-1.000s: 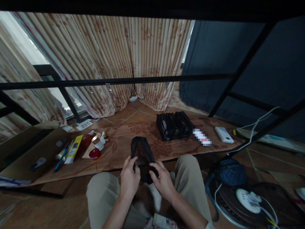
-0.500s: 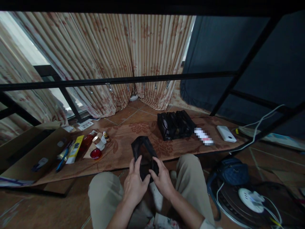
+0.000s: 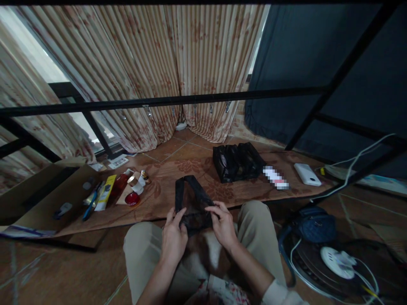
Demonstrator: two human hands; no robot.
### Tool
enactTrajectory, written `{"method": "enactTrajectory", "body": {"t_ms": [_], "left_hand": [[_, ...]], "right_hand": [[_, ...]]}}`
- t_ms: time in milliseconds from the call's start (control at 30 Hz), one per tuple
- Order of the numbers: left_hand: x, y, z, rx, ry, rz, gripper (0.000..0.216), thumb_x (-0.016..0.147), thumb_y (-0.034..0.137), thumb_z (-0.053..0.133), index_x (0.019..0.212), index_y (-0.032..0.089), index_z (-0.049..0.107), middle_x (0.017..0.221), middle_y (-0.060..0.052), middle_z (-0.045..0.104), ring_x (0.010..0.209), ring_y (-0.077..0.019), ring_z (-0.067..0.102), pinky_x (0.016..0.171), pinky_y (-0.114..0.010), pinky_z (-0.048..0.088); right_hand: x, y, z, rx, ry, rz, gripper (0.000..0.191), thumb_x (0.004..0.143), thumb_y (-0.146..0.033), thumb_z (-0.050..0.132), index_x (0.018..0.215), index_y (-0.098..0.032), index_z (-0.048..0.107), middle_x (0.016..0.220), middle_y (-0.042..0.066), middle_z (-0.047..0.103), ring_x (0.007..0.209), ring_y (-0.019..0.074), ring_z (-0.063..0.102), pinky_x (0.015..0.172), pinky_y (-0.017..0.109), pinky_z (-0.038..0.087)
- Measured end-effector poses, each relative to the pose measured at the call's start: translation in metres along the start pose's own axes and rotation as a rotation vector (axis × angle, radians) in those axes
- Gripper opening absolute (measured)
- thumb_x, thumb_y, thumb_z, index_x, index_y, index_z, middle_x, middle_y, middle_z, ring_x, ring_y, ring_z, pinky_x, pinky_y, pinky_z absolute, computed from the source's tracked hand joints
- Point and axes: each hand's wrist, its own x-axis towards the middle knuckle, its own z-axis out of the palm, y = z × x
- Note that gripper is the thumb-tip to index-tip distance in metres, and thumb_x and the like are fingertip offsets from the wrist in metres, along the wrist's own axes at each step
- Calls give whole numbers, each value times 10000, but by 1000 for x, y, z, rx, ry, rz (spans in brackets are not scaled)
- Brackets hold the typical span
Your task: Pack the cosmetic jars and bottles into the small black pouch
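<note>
A small black mesh pouch (image 3: 191, 201) is held up above my knees, its mouth spread into a rectangle. My left hand (image 3: 174, 237) grips the pouch's near left edge with thumb and fingers closed on it. My right hand (image 3: 223, 224) pinches the near right edge. Both hands hover over my lap, between my beige trouser legs (image 3: 143, 258). A second, larger black mesh organiser (image 3: 238, 162) lies on the patterned mat (image 3: 190, 173) beyond the pouch.
Small bottles and a red lid (image 3: 133, 188) sit left on the mat, beside a yellow box and blue toothbrush (image 3: 95, 199) on cardboard. A white power bank (image 3: 307, 174) lies right. A blue bag (image 3: 316, 224), power strip (image 3: 337, 259) and black frame bars (image 3: 178, 101) surround me.
The pouch went from hanging narrow and flat to being stretched open between both hands. My hands moved apart to its two near edges, and the view tilted slightly downward.
</note>
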Motion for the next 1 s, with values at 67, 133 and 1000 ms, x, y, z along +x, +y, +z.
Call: {"method": "enactTrajectory", "body": {"t_ms": [67, 133, 1000], "left_hand": [[1, 1, 4, -21, 4, -1, 424, 775, 78, 428, 1136, 209, 609, 1222, -81, 542, 1117, -216, 553, 992, -388, 433], [2, 5, 6, -22, -7, -18, 393, 777, 81, 421, 1100, 180, 623, 1149, -90, 583, 1053, -215, 584, 962, -382, 454], [0, 12, -1, -1, -95, -101, 655, 752, 545, 564, 1312, 235, 429, 1395, -144, 361, 889, -216, 633, 832, -384, 496]], "right_hand": [[-3, -1, 1, -34, -38, -9, 282, 857, -184, 431, 926, -252, 696, 1081, 64, 560, 1001, 178, 578, 868, 307, 473], [-7, -4, 1, -78, -91, -23, 249, 854, -223, 464, 962, -262, 685, 1128, 61, 540, 1022, 182, 573, 894, 313, 468], [2, 6, 13, -104, -23, 55, 266, 821, -212, 495, 1068, -214, 593, 1000, 70, 578, 952, 200, 575, 861, 349, 463]]}}
